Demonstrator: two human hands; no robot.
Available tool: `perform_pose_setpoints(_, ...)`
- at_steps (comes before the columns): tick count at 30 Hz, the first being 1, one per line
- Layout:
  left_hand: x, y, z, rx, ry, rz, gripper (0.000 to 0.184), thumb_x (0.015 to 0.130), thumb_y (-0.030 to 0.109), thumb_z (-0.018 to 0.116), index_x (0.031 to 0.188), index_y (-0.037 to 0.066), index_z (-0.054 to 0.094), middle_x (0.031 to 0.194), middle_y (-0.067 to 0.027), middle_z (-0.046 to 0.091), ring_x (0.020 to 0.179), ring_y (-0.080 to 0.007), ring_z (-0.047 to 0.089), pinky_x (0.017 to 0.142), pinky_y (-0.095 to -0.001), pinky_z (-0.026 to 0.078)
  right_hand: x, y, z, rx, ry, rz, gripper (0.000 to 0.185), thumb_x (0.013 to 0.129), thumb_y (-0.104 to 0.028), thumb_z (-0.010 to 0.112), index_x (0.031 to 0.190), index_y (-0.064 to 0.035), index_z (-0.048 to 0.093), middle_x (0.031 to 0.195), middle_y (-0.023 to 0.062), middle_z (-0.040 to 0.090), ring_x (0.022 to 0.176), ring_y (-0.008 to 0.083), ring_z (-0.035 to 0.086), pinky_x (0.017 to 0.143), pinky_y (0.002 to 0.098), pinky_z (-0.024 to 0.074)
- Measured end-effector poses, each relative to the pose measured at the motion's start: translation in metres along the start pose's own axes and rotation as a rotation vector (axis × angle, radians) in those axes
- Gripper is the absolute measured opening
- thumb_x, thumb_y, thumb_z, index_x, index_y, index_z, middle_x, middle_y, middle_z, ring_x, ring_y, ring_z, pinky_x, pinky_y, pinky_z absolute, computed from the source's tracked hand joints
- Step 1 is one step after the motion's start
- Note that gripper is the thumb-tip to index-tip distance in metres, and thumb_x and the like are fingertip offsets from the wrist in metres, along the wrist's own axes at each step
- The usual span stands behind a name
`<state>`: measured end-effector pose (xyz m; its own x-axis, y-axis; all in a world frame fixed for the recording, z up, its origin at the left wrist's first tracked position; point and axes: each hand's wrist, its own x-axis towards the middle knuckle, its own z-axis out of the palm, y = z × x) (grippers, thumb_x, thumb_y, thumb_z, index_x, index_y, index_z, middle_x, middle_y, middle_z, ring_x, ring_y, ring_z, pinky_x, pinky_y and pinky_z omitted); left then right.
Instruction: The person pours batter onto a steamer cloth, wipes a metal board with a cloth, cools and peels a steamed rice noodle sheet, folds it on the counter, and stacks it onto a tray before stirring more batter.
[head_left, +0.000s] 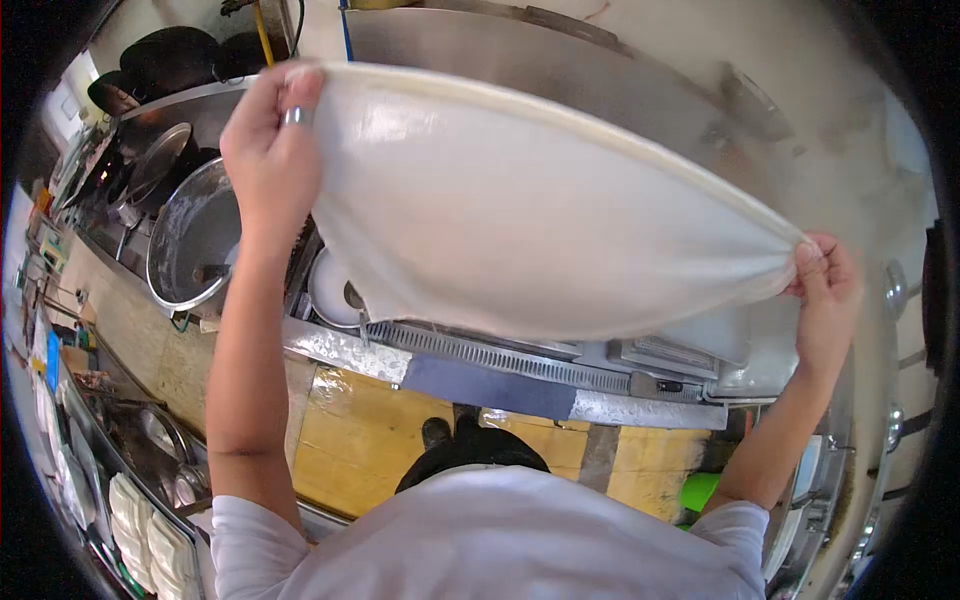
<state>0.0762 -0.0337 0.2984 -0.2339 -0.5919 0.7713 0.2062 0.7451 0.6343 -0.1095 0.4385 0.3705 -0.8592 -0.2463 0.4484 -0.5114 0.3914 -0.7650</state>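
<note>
A wide, damp-looking white cloth point(540, 200) hangs stretched out in front of me, above the metal counter. My left hand point(275, 140), with a ring on one finger, is closed on its upper left corner. At the right end, my right hand point(825, 270) pinches the other corner, where the cloth gathers into folds. Its upper edge slopes down from left to right. Below the cloth's lower left corner sits a round pot of white liquid point(333, 290) with a ladle in it. The cloth hides much of the counter behind it.
Left of my forearm stands a large metal pot point(190, 235). Dark woks point(170, 62) rest at the far left. A slotted metal drain point(490, 360) runs along the counter's front edge. Folded white stacks point(150, 530) lie at lower left. The floor point(360, 430) is yellow and wet.
</note>
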Motion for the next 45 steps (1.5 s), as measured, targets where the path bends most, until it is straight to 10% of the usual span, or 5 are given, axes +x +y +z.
perform_pose_setpoints(6,-0.108,-0.12,0.048,0.179,-0.382,-0.205,0.032,0.079,-0.012,0.054,0.102,-0.002,0.074,0.1,-0.0162,0.076,0.095,-0.0232,0.073,0.087,-0.0342,0.055,-0.031,0.173,0.118,0.047,-0.166,0.261,0.011,0.097,-0.013,0.069,0.102,-0.0035,0.07,0.082,0.0026,0.069,0.075,0.0124,0.065,0.069,0.031,0.0546)
perform_pose_setpoints(14,-0.253,-0.297,0.114,0.525,-0.41,-0.44,0.011,0.084,0.016,0.076,0.092,0.012,0.082,0.099,-0.0144,0.071,0.099,-0.0348,0.064,0.089,-0.0453,0.051,-0.081,0.378,0.283,-0.252,-0.121,0.274,0.015,0.082,-0.012,0.078,0.079,0.0016,0.073,0.076,0.0135,0.071,0.07,0.0233,0.068,0.07,0.0378,0.054)
perform_pose_setpoints(31,-0.163,-0.38,0.263,0.685,-0.439,-0.289,0.011,0.076,0.025,0.084,0.083,0.018,0.082,0.108,-0.0037,0.065,0.113,-0.0265,0.058,0.1,-0.0476,0.04,0.106,0.428,0.353,-0.743,-0.142,0.439,0.022,0.077,-0.033,0.081,0.084,-0.0125,0.078,0.118,0.014,0.07,0.113,0.04,0.064,0.089,0.058,0.051)
perform_pose_setpoints(43,-0.138,-0.413,0.308,0.671,-0.496,-0.394,0.02,0.081,0.029,0.082,0.097,0.018,0.082,0.116,-0.01,0.069,0.118,-0.0284,0.06,0.102,-0.0498,0.042,0.162,0.443,0.374,-0.843,-0.259,0.406,0.035,0.086,-0.027,0.072,0.117,-0.0097,0.076,0.117,0.0213,0.072,0.108,0.0404,0.068,0.094,0.0507,0.0533)
perform_pose_setpoints(45,-0.138,-0.419,0.31,0.624,-0.482,-0.467,0.025,0.083,0.03,0.081,0.104,0.016,0.081,0.117,-0.0127,0.069,0.117,-0.0304,0.062,0.101,-0.05,0.045,0.147,0.436,0.382,-1.006,-0.049,0.079,0.034,0.087,-0.023,0.072,0.117,-0.0081,0.075,0.103,0.0203,0.075,0.1,0.0381,0.07,0.091,0.0501,0.0547)
